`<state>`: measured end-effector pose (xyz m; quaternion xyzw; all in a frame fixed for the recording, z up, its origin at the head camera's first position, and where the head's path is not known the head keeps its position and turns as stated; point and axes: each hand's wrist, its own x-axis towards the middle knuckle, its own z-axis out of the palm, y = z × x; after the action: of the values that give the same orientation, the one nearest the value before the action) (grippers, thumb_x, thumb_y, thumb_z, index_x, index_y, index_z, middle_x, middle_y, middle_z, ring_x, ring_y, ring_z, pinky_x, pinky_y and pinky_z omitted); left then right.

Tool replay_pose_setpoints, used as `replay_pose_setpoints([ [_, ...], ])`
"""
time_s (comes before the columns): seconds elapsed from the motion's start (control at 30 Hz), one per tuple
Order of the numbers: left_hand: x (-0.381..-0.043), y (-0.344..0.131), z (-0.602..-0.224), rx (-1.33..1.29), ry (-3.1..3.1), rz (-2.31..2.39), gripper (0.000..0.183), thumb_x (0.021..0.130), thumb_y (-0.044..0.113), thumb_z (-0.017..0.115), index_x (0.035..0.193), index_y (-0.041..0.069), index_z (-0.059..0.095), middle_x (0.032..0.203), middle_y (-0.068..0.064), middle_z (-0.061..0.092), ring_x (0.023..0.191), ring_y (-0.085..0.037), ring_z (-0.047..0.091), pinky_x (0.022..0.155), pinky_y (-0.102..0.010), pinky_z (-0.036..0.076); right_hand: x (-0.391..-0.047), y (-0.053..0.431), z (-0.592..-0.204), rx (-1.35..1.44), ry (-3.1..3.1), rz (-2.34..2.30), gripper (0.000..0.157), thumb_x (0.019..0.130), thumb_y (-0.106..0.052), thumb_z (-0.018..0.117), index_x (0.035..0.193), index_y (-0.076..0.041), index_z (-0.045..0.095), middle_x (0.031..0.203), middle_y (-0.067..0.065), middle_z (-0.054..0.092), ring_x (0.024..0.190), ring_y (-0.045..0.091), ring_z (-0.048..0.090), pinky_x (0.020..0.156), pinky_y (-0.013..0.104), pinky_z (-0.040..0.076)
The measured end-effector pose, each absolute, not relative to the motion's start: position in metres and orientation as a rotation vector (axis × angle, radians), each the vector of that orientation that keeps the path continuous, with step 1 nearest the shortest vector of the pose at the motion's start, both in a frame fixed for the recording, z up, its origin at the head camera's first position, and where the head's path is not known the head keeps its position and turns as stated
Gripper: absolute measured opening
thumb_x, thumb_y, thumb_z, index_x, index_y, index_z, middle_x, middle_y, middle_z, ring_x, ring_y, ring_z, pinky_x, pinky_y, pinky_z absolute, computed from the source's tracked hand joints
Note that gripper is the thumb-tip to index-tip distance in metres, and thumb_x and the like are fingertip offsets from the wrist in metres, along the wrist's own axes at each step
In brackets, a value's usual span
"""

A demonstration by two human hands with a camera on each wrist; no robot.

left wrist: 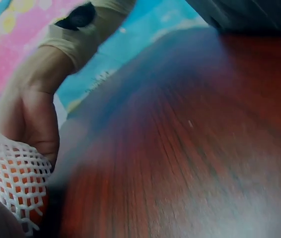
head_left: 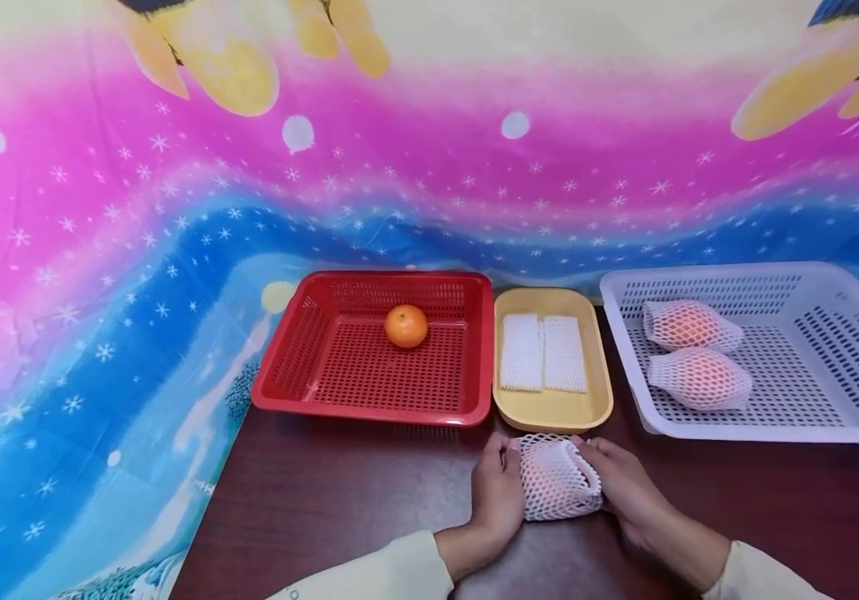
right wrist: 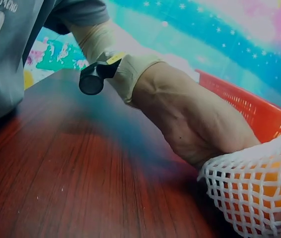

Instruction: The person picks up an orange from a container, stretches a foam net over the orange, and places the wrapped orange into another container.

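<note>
Close to the front of the table, both hands hold a white foam fruit net (head_left: 560,487) with an orange (right wrist: 275,191) inside, its skin glowing through the mesh. My left hand (head_left: 499,497) grips the net's left side, thumb uppermost. On the other side my right hand (head_left: 627,490) pinches the rim near the net's opening, which faces right. The right wrist view shows the mesh stretched around the fruit. In the left wrist view the netted fruit sits at the lower left edge, partly cut off. Some fingertips are hidden behind the net.
One bare orange (head_left: 406,326) lies in the red basket (head_left: 372,414) at left. Behind the hands, a yellow tray (head_left: 552,412) holds flat foam nets (head_left: 521,352). At right, a pale lavender basket (head_left: 774,432) contains two netted fruits (head_left: 701,379). A patterned cloth (head_left: 429,158) hangs behind the dark wooden table (head_left: 309,492).
</note>
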<state>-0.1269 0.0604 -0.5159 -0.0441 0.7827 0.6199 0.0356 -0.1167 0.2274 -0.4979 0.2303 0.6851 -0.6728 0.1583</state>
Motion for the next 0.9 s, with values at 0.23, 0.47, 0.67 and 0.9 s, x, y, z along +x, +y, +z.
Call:
replay_pose_setpoints([
  [0.23,-0.126,0.058,-0.522,-0.067,2.444,1.877,0.021,0.108,0.016,0.049,0.088,0.011,0.054,0.069,0.009,0.042,0.066,-0.003,0.039,0.06,-0.022,0.035,-0.116,0.218,-0.498,0.634,2.051,-1.973,0.035,0.106,-0.034,0.055,0.078,-0.013,0.054,0.069,-0.009,0.055,0.064,0.007,0.053,0.06,0.024,0.047],
  [0.47,-0.122,0.06,-0.523,-0.096,2.417,2.039,0.018,0.107,0.016,0.05,0.09,0.011,0.055,0.075,0.008,0.05,0.072,-0.002,0.046,0.066,-0.021,0.039,-0.118,0.209,-0.49,0.652,2.08,-2.034,0.043,0.105,-0.031,0.059,0.066,-0.015,0.047,0.064,-0.009,0.049,0.06,0.007,0.049,0.056,0.022,0.044],
  [0.67,-0.123,0.06,-0.515,-0.109,2.361,2.021,0.023,0.106,0.016,0.05,0.084,0.012,0.054,0.071,0.009,0.04,0.067,-0.003,0.04,0.063,-0.021,0.035,-0.118,0.207,-0.484,0.655,2.056,-2.095,0.041,0.105,-0.031,0.059,0.068,-0.015,0.051,0.065,-0.009,0.053,0.058,0.006,0.052,0.054,0.022,0.046],
  [0.9,-0.122,0.059,-0.509,-0.171,2.329,1.936,0.027,0.107,0.017,0.047,0.081,0.01,0.053,0.071,0.006,0.039,0.069,-0.006,0.038,0.063,-0.024,0.033,-0.118,0.207,-0.48,0.664,2.032,-2.056,0.039,0.107,-0.031,0.055,0.071,-0.015,0.052,0.065,-0.009,0.055,0.062,0.007,0.054,0.058,0.023,0.046],
])
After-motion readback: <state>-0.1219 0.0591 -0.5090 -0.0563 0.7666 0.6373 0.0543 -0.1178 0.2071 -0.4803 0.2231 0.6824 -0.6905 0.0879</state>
